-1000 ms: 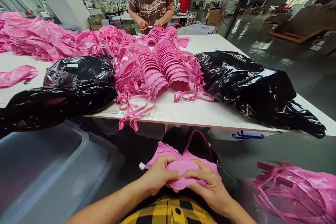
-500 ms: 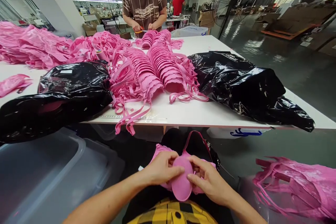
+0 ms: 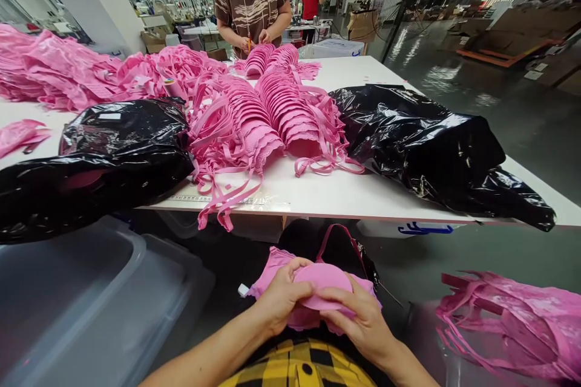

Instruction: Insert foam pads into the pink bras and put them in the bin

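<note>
A pink oval bra pad is held between my two hands over my lap. My left hand grips its left side, thumb on the near face and fingers behind. On its right side my right hand has thumb and fingers closed on it. Beneath the pad lies a pink bra across my lap, partly covered by my hands, with a white tag at its left end.
On the white table stand rows of nested pink bras between two black plastic bags. Pink fabric heaps lie at the back left. Plastic bins stand at lower left; more pink bras hang at right. A co-worker stands opposite.
The pad has turned from standing upright to lying crosswise and has risen slightly. Both hands have shifted their hold with it. The co-worker's hands have moved a little.
</note>
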